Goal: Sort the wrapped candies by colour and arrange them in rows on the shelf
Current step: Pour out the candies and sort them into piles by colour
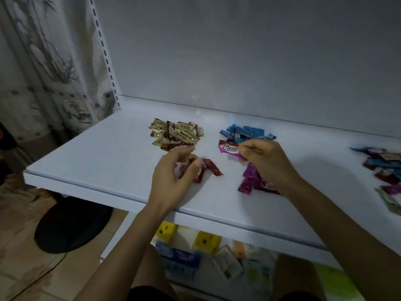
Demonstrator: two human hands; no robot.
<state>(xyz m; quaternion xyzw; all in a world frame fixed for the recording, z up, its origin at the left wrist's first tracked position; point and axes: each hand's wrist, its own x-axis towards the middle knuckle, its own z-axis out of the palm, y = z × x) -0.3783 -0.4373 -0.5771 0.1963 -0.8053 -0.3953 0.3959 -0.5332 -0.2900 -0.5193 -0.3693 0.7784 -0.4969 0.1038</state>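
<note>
We see the right hand pinching a purple candy by its right end, just above the shelf near its middle. Its long axis runs roughly along the front edge, free end pointing left. The left hand curls its fingers and thumb around red candies nearer the front edge. Gold candies and blue candies lie toward the back, a purple pile under the right wrist, and a mixed heap at the right edge.

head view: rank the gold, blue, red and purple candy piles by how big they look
1. gold pile
2. blue pile
3. red pile and purple pile: alike, both partly covered, so unranked
</note>
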